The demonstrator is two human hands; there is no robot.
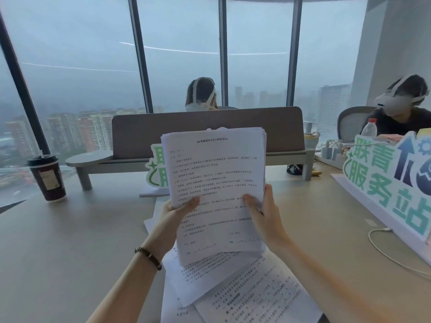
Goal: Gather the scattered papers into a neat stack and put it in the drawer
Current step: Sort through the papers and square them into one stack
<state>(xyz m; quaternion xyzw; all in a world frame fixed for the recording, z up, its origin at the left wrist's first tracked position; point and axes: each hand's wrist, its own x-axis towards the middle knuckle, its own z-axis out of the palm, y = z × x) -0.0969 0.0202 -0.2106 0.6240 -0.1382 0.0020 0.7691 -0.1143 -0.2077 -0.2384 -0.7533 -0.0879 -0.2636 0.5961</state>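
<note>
A thick stack of printed white papers (pixel 214 173) stands upright in front of me, its lower edge resting on loose sheets on the table. My left hand (pixel 177 213) grips the stack's left edge, thumb on the front page. My right hand (pixel 263 206) grips the right edge the same way. Several more printed sheets (pixel 245 290) lie scattered and overlapping on the desk below the stack, fanned toward the near edge. No drawer is in view.
A lidded dark paper cup (pixel 47 180) stands at the left. A grey desk divider (pixel 207 134) runs across the back. Green-lettered signs (pixel 382 180) and a white cable (pixel 391 255) are on the right. Two people with headsets sit beyond.
</note>
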